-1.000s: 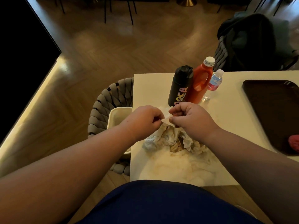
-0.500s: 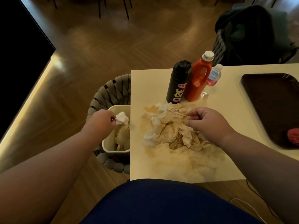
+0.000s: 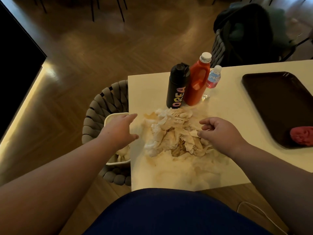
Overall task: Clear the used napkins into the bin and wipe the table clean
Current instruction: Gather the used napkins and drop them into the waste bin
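Note:
A heap of crumpled, brown-stained napkins (image 3: 171, 133) lies on the white table (image 3: 147, 92), with smears around it. A small cream bin (image 3: 111, 118) sits on the woven chair to the table's left, with napkins inside. My left hand (image 3: 121, 131) hovers over the table's left edge, between bin and heap, fingers straight and empty. My right hand (image 3: 218, 131) rests at the heap's right side, fingers loosely curled, its fingertips touching a napkin.
A black bottle (image 3: 177, 86), an orange bottle (image 3: 197, 82) and a small water bottle (image 3: 212, 80) stand just behind the heap. A dark tray (image 3: 277, 102) with a red cloth (image 3: 302, 135) lies at the right. A woven grey chair (image 3: 100, 106) holds the bin.
My left hand carried a napkin piece to the bin, dropped it, and has come back empty toward the heap. My right hand stayed at the heap's right side.

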The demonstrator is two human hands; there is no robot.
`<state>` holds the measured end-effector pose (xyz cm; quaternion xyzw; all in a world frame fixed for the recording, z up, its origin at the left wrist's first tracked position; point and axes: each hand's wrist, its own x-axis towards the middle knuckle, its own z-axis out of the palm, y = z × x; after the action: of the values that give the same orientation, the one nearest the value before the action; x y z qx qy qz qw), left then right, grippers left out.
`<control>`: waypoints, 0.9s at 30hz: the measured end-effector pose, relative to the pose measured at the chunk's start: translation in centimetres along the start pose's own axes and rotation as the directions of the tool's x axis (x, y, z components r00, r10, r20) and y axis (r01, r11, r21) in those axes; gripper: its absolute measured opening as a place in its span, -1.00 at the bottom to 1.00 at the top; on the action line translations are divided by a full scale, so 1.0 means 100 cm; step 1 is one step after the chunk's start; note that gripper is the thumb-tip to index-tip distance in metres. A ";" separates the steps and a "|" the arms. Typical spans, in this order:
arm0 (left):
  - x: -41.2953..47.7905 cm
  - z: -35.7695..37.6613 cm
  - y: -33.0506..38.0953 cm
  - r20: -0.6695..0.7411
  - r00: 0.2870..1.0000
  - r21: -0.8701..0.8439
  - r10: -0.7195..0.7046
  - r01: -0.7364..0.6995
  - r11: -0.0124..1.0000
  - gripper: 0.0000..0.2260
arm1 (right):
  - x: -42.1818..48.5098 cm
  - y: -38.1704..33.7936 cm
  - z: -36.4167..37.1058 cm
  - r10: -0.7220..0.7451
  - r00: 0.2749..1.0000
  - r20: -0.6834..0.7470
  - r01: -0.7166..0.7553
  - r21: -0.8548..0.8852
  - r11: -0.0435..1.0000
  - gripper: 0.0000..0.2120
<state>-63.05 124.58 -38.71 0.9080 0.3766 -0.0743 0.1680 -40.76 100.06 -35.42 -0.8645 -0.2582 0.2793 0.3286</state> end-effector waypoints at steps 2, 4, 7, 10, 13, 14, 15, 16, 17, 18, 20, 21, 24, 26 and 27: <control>0.004 0.002 0.015 -0.007 0.998 -0.002 0.068 -0.068 0.998 -0.39 | -0.001 0.010 -0.003 0.007 1.000 -0.016 -0.007 -0.033 0.999 -0.64; 0.009 0.005 0.031 0.010 0.993 -0.021 0.114 -0.114 0.993 -0.53 | -0.003 0.019 -0.007 0.019 0.999 -0.032 -0.021 -0.047 0.999 -0.62; 0.020 0.008 0.058 0.060 0.985 -0.045 0.162 -0.159 0.986 -0.57 | -0.008 0.032 -0.010 0.043 0.997 -0.058 -0.048 -0.083 0.995 -0.61; 0.033 0.010 0.080 0.087 0.977 -0.040 0.194 -0.191 0.981 -0.55 | -0.011 0.042 -0.014 0.062 0.996 -0.060 -0.069 -0.120 0.990 -0.59; 0.047 0.014 0.094 0.111 0.967 -0.001 0.228 -0.229 0.973 -0.51 | -0.015 0.052 -0.020 0.077 0.995 -0.064 -0.086 -0.156 0.984 -0.58; 0.051 0.016 0.098 0.125 0.965 0.010 0.229 -0.232 0.973 -0.50 | -0.016 0.056 -0.022 0.085 0.994 -0.070 -0.095 -0.160 0.983 -0.58; 0.055 0.018 0.101 0.140 0.963 0.022 0.228 -0.234 0.972 -0.49 | -0.018 0.059 -0.022 0.091 0.993 -0.076 -0.103 -0.164 0.981 -0.57; 0.059 0.020 0.104 0.159 0.960 0.034 0.229 -0.237 0.971 -0.49 | -0.019 0.062 -0.023 0.098 0.992 -0.083 -0.111 -0.171 0.979 -0.57; 0.062 0.022 0.106 0.173 0.957 0.050 0.231 -0.243 0.969 -0.50 | -0.021 0.066 -0.024 0.104 0.990 -0.090 -0.119 -0.177 0.977 -0.57; 0.065 0.025 0.108 0.186 0.954 0.069 0.233 -0.249 0.966 -0.50 | -0.022 0.069 -0.024 0.111 0.989 -0.095 -0.126 -0.181 0.975 -0.58; 0.068 0.031 0.111 0.201 0.950 0.091 0.238 -0.260 0.961 -0.51 | -0.023 0.074 -0.026 0.122 0.987 -0.106 -0.140 -0.187 0.972 -0.58; 0.070 0.035 0.111 0.205 0.949 0.086 0.239 -0.261 0.962 -0.52 | -0.024 0.076 -0.027 0.125 0.986 -0.110 -0.144 -0.189 0.971 -0.58; 0.072 0.039 0.112 0.220 0.943 0.103 0.248 -0.276 0.956 -0.59 | -0.023 0.081 -0.028 0.133 0.984 -0.117 -0.153 -0.186 0.970 -0.59; 0.074 0.038 0.111 0.208 0.942 0.124 0.263 -0.293 0.948 -0.70 | -0.020 0.080 -0.027 0.134 0.984 -0.119 -0.155 -0.183 0.971 -0.59; 0.073 0.036 0.111 0.207 0.941 0.138 0.268 -0.299 0.944 -0.73 | -0.018 0.079 -0.026 0.127 0.985 -0.121 -0.148 -0.187 0.971 -0.59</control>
<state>-50.07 120.77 -41.16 0.9528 0.2166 -0.1650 0.1343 -38.21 92.68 -38.83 -0.9222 -0.2057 0.2277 0.2354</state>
